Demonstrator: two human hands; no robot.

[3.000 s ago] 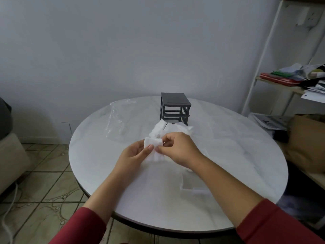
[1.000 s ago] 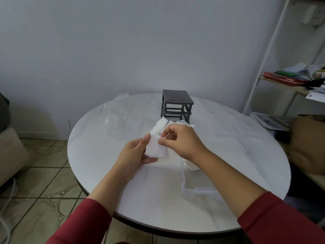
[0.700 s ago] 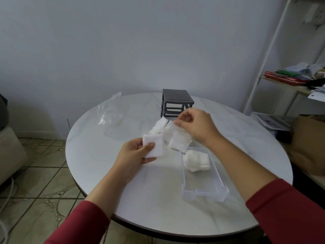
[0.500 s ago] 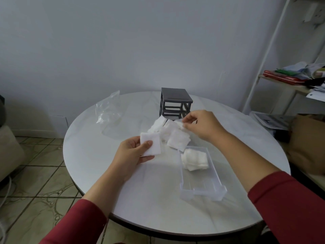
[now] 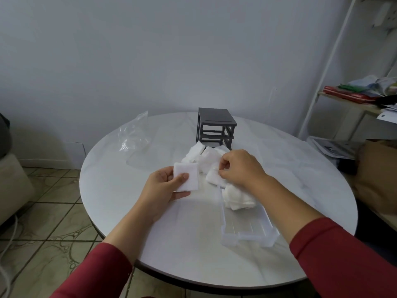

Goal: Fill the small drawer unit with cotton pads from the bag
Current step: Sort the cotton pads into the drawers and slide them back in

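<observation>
1. One round white surface [image 5: 129, 201] carries the task's things.
2. One dark grey drawer unit [image 5: 214, 127] stands at 12 o'clock, and its open bays show through the frame.
3. One clear drawer [image 5: 247, 231] lies apart from the unit at 5 o'clock, with a crumpled heap of pads [image 5: 238, 198] in its far end.
4. One clear plastic bag [image 5: 134, 134] lies at 10 o'clock.
5. A loose pile [image 5: 206, 158] of white cotton pads lies just in front of the unit. The pads overlap too much to count.
6. Two hands are in view. The left hand [image 5: 165, 186] holds a single pad [image 5: 186, 177] flat, thumb on top and fingers beneath, at the pile's 8 o'clock.
7. The right hand [image 5: 240, 168], fingers curled, pinches a second pad [image 5: 214, 178] at the pile's near edge.
8. The print on the papers [image 5: 335, 148] at 3 o'clock is too small to read.
</observation>
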